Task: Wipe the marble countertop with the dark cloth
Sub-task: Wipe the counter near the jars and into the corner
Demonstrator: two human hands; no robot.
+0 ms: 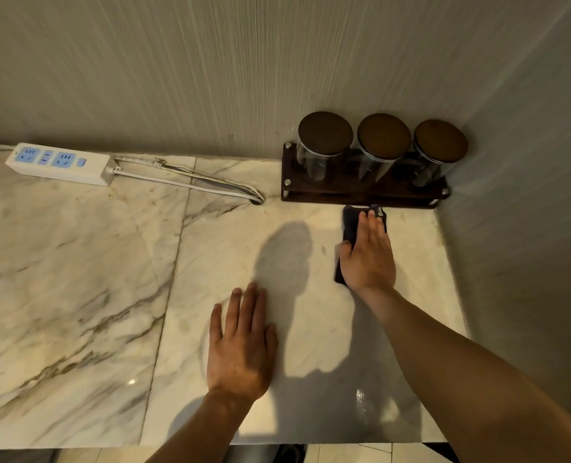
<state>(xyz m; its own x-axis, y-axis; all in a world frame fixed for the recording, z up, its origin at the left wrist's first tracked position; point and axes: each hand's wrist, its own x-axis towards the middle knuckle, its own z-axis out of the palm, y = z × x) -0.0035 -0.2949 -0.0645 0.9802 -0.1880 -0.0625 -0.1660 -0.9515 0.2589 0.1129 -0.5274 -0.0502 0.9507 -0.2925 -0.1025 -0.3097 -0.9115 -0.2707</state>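
The marble countertop [87,272] is pale with brown veins and fills most of the view. A dark cloth [350,225] lies flat on it at the back right, just in front of a jar rack. My right hand [369,259] presses down on the cloth with fingers extended, covering most of it; the cloth shows at the fingertips and along the hand's left side. My left hand [242,345] rests palm down on the bare marble nearer the front edge, fingers apart, holding nothing.
A dark wooden rack [360,195] with three lidded glass jars [324,148] stands in the back right corner. A white power strip [58,163] lies at the back left, its cable [190,183] running to a hole in the counter. Walls close the back and right.
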